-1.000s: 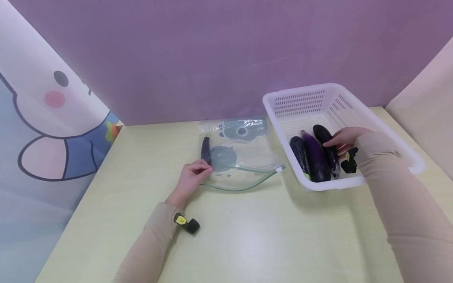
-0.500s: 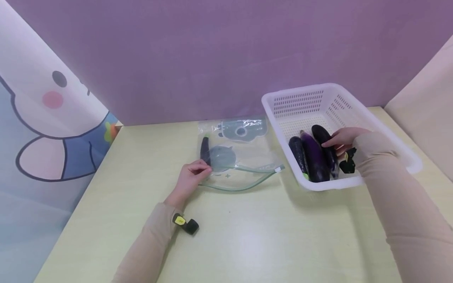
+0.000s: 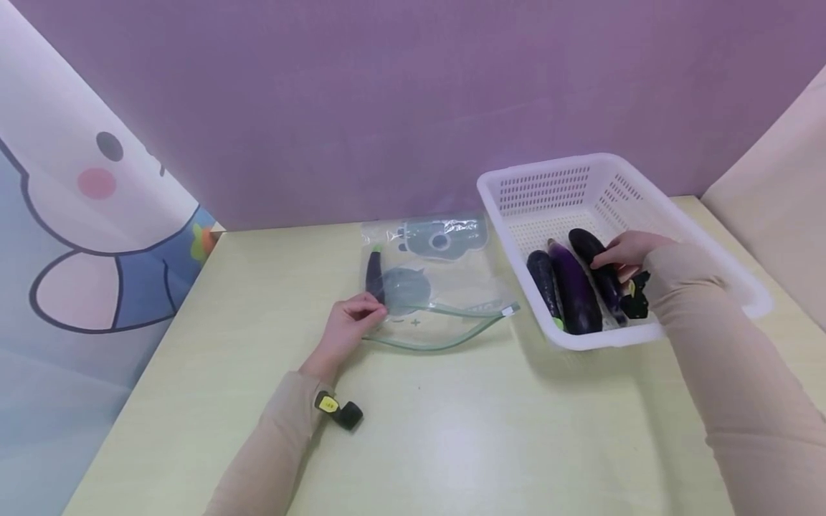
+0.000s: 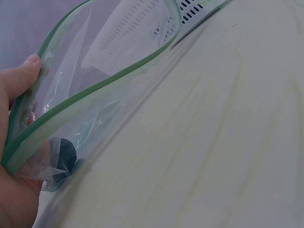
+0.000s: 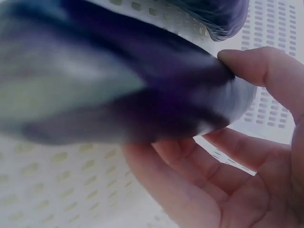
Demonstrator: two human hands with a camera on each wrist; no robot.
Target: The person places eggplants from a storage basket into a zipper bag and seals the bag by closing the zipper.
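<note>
My left hand pinches the left edge of a clear zip bag at its mouth, and the green zip strips stand apart. Inside the bag, along its left side, lies a dark eggplant with a green tip. My right hand reaches into a white basket and grips the rightmost eggplant. In the right wrist view, thumb and fingers hold that eggplant near one end, above the basket floor. Beside it lie a purple eggplant and a darker one.
The pale wooden table stretches in front of both arms. A purple backdrop rises behind it, with a rabbit-print cloth at the left. The basket stands to the right of the bag, close to its slider.
The gripped eggplant has turned slightly, its near end shifting right, away from the purple one. My left hand and the bag stay as they were.
</note>
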